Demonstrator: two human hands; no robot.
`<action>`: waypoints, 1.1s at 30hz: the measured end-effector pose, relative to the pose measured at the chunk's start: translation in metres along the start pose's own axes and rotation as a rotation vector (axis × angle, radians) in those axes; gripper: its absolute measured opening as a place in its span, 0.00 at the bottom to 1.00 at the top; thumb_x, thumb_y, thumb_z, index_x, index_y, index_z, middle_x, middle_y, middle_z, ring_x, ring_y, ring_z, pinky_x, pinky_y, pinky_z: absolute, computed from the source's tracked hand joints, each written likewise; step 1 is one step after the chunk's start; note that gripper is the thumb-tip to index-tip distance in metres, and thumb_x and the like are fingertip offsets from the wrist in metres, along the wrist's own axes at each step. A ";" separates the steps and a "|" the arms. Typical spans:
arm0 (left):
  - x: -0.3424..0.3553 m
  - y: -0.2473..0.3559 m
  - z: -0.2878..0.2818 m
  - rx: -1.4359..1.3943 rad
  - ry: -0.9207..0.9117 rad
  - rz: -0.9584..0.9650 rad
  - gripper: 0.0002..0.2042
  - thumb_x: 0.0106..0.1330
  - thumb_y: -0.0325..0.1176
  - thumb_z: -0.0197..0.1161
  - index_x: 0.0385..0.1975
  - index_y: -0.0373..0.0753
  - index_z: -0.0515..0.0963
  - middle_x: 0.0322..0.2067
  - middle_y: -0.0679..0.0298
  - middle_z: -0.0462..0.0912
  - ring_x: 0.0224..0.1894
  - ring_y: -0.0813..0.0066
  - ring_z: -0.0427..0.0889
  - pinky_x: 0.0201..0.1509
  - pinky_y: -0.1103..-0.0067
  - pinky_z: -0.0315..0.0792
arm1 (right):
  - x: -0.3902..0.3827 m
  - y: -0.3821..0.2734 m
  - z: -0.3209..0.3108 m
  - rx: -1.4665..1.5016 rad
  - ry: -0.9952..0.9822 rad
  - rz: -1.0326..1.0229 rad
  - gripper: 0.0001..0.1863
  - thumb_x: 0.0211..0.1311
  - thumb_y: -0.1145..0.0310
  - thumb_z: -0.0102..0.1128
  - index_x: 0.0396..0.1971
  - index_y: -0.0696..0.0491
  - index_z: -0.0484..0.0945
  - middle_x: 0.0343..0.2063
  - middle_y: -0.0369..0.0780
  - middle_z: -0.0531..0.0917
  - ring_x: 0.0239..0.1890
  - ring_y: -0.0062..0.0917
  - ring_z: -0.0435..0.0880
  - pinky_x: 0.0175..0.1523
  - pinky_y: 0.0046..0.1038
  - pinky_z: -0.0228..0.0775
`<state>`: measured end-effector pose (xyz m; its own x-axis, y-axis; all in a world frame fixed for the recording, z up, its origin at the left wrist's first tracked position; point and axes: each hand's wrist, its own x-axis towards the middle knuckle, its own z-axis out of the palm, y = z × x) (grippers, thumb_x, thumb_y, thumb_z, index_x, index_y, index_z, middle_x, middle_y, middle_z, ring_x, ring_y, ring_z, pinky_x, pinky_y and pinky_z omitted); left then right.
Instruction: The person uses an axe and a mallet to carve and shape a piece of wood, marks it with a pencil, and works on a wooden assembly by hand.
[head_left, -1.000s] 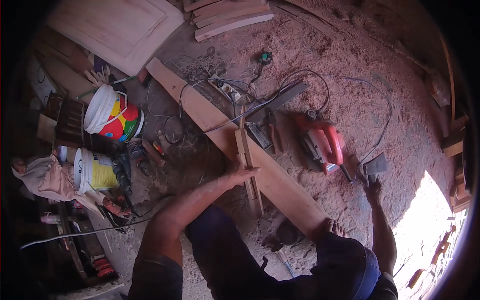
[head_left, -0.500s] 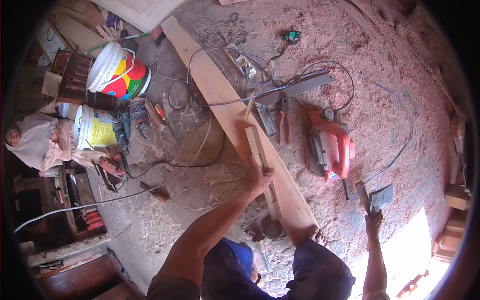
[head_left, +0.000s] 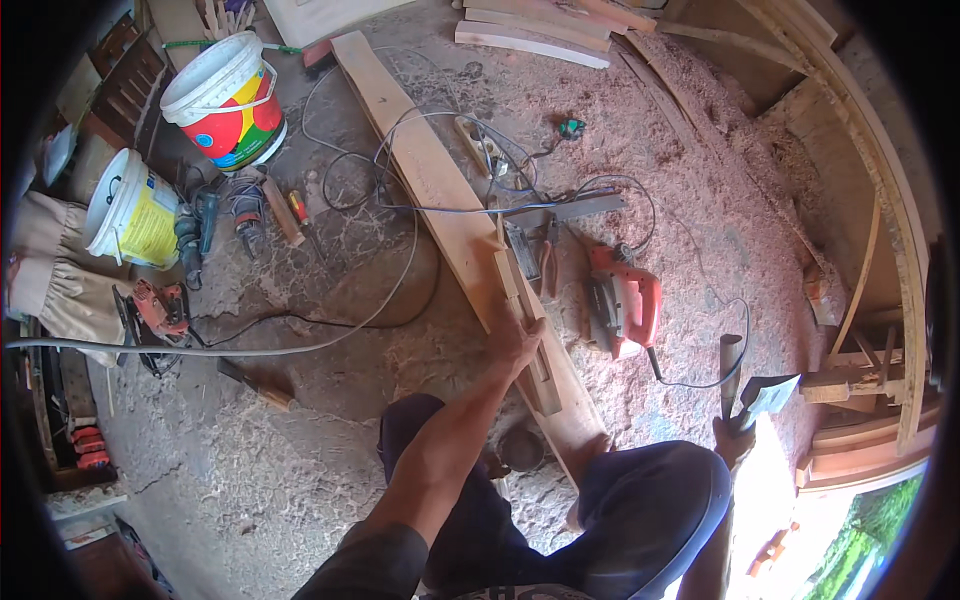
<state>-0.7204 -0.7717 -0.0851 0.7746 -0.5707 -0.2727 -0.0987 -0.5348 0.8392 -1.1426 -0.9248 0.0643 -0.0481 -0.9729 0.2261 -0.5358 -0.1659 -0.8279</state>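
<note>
Block (head_left: 545,385) has swung closer to the plank's (head_left: 438,175) line, so they're near parallel, our left hand (head_left: 518,338) clamped round it over the plank, our right hand (head_left: 735,440) gripping a grey flat piece (head_left: 768,400).

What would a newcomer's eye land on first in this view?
Probably the white bucket with red, yellow and green patches, at the upper left. Next, the red power tool on the floor, right of the long plank that runs diagonally through the middle. Over that plank, the left grip holds a narrow wooden piece.
</note>
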 end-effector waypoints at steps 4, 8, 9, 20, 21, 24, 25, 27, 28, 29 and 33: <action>-0.001 0.006 0.006 0.048 0.027 -0.034 0.47 0.60 0.51 0.72 0.71 0.34 0.52 0.60 0.42 0.73 0.54 0.44 0.81 0.58 0.58 0.76 | 0.007 -0.073 0.003 0.144 -0.116 -0.121 0.22 0.42 0.75 0.79 0.39 0.58 0.79 0.30 0.33 0.79 0.29 0.21 0.76 0.37 0.28 0.72; -0.009 0.008 0.003 0.054 -0.081 -0.126 0.49 0.59 0.52 0.72 0.72 0.34 0.49 0.60 0.43 0.72 0.55 0.43 0.81 0.59 0.58 0.75 | -0.016 -0.158 0.039 -0.083 -0.224 -0.213 0.15 0.53 0.75 0.72 0.39 0.58 0.76 0.25 0.32 0.73 0.29 0.19 0.70 0.35 0.26 0.65; -0.004 0.006 0.004 0.061 -0.069 -0.136 0.50 0.59 0.52 0.72 0.73 0.35 0.49 0.61 0.43 0.72 0.55 0.42 0.81 0.60 0.58 0.75 | -0.011 -0.170 0.046 -0.191 -0.227 -0.269 0.15 0.55 0.73 0.72 0.39 0.59 0.76 0.24 0.35 0.74 0.28 0.21 0.71 0.35 0.28 0.66; 0.000 -0.021 0.017 -0.131 0.032 0.059 0.48 0.60 0.50 0.73 0.71 0.31 0.50 0.51 0.39 0.79 0.51 0.42 0.82 0.54 0.59 0.78 | 0.190 -0.270 0.008 -1.913 -0.595 -1.051 0.09 0.47 0.74 0.69 0.31 0.50 0.82 0.31 0.41 0.84 0.37 0.36 0.87 0.44 0.38 0.76; -0.003 -0.018 0.017 -0.109 0.045 0.069 0.48 0.60 0.50 0.73 0.71 0.31 0.50 0.52 0.39 0.79 0.51 0.42 0.82 0.54 0.59 0.78 | 0.204 -0.269 0.005 -1.909 -0.547 -1.055 0.08 0.47 0.74 0.70 0.30 0.50 0.83 0.31 0.41 0.85 0.37 0.36 0.88 0.44 0.37 0.77; -0.006 -0.016 0.010 -0.034 0.066 0.062 0.48 0.60 0.50 0.73 0.71 0.31 0.50 0.53 0.39 0.79 0.52 0.42 0.82 0.55 0.59 0.77 | 0.260 -0.271 0.009 -2.026 -0.444 -1.009 0.09 0.45 0.74 0.72 0.30 0.51 0.85 0.32 0.44 0.87 0.38 0.36 0.89 0.44 0.36 0.80; -0.002 -0.022 0.007 -0.025 0.058 0.031 0.48 0.60 0.50 0.73 0.71 0.31 0.50 0.53 0.39 0.79 0.52 0.42 0.82 0.55 0.60 0.77 | 0.280 -0.281 0.022 -2.112 -0.440 -0.996 0.09 0.45 0.75 0.72 0.30 0.51 0.86 0.33 0.44 0.87 0.38 0.36 0.89 0.44 0.36 0.80; -0.002 -0.019 0.009 -0.002 0.044 0.001 0.49 0.59 0.50 0.73 0.72 0.31 0.50 0.54 0.39 0.78 0.53 0.42 0.82 0.56 0.60 0.77 | 0.321 -0.292 0.037 -2.180 -0.368 -1.018 0.10 0.46 0.75 0.71 0.32 0.51 0.85 0.34 0.45 0.87 0.39 0.37 0.89 0.45 0.36 0.81; -0.008 -0.007 0.014 0.013 0.029 0.006 0.49 0.59 0.50 0.73 0.72 0.31 0.50 0.55 0.39 0.78 0.53 0.42 0.82 0.56 0.60 0.77 | 0.345 -0.291 0.030 -2.167 -0.302 -1.042 0.11 0.47 0.75 0.71 0.34 0.51 0.85 0.33 0.46 0.87 0.40 0.37 0.89 0.45 0.37 0.81; -0.009 -0.006 0.009 0.045 0.039 0.005 0.50 0.59 0.51 0.73 0.72 0.31 0.49 0.55 0.39 0.78 0.53 0.42 0.82 0.57 0.60 0.77 | 0.351 -0.290 0.039 -2.121 -0.240 -1.085 0.13 0.47 0.75 0.71 0.36 0.52 0.84 0.33 0.46 0.87 0.40 0.38 0.89 0.45 0.37 0.81; -0.006 -0.009 -0.014 0.118 0.167 0.112 0.48 0.60 0.59 0.70 0.72 0.35 0.55 0.56 0.42 0.79 0.55 0.42 0.81 0.58 0.59 0.76 | 0.330 -0.280 0.089 -1.270 -0.126 -1.057 0.20 0.51 0.72 0.69 0.46 0.53 0.78 0.34 0.51 0.85 0.42 0.46 0.86 0.45 0.43 0.78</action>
<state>-0.7158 -0.7550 -0.0846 0.8461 -0.5252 -0.0911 -0.2550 -0.5488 0.7961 -0.9334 -1.2140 0.3249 0.7913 -0.5396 0.2874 -0.5903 -0.5519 0.5891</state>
